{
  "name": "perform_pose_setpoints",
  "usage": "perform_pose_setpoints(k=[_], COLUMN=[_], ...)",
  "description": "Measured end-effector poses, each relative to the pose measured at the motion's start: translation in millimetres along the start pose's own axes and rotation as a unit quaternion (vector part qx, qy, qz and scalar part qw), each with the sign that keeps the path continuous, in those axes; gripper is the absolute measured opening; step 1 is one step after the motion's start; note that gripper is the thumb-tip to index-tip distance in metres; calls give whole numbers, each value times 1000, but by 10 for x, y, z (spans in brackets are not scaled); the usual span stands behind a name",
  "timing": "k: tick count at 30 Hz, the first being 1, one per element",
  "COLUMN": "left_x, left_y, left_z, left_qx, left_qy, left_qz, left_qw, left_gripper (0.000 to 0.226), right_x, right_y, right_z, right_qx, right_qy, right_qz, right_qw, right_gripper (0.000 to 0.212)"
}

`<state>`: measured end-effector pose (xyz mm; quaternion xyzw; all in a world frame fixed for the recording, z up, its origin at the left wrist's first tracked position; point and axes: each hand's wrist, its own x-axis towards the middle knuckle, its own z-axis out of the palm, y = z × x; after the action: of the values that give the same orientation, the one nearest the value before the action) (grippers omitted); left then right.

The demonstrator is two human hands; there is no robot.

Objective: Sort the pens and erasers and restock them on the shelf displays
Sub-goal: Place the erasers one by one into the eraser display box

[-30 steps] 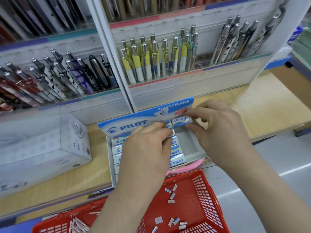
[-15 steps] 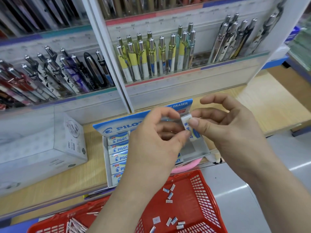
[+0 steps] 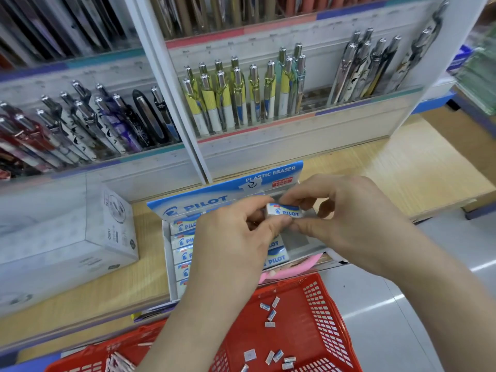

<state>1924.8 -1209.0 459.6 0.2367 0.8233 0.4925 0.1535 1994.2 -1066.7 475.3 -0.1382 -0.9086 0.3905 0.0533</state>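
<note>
1. Nearest, at 6 o'clock, a red basket (image 3: 319, 304) holds small loose erasers (image 3: 271, 315) scattered on its floor.
2. Both forearms reach over the basket, one from 6 o'clock and one from 4 o'clock. They meet above the eraser box (image 3: 167, 253).
3. The left hand (image 3: 236, 237) is turned back up. Its curled thumb and fingertips pinch the left end of one eraser (image 3: 284, 211).
4. The right hand (image 3: 349, 218) has its fingers bent over the top and its thumb beneath, pinching the eraser's right end.
5. The eraser lies level with its print up, just over the box's bare right part. Half a second ago it stood tilted on end and the right forefinger was lifted. That finger is now curled in.
6. The box sits on the wooden bench (image 3: 402, 167), with wrapped erasers in rows down its left side. A grey carton (image 3: 67, 237) lies at 9 o'clock.
7. Farthest, at 12 o'clock, pens (image 3: 236, 98) stand in the shelf displays (image 3: 295, 146).
</note>
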Motion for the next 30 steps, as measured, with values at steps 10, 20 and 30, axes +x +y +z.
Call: perform_pose_setpoints(k=[10,20,30], left_x=[-71,-60,-195], left_y=[-188,-228,-215], left_z=[-126,-166,-254], left_qx=[280,260,194], left_qy=[30,2,45], left_qz=[83,96,143], left_qw=[956,961,970], left_gripper=[33,32,23], right_x=[112,151,-147], right_y=[133,91,115], right_z=[331,423,239], right_qx=[-208,-192,89], right_qy=[164,231,236], right_qz=[-54,38,91], right_qw=[963,953,963], right_gripper=[35,20,20])
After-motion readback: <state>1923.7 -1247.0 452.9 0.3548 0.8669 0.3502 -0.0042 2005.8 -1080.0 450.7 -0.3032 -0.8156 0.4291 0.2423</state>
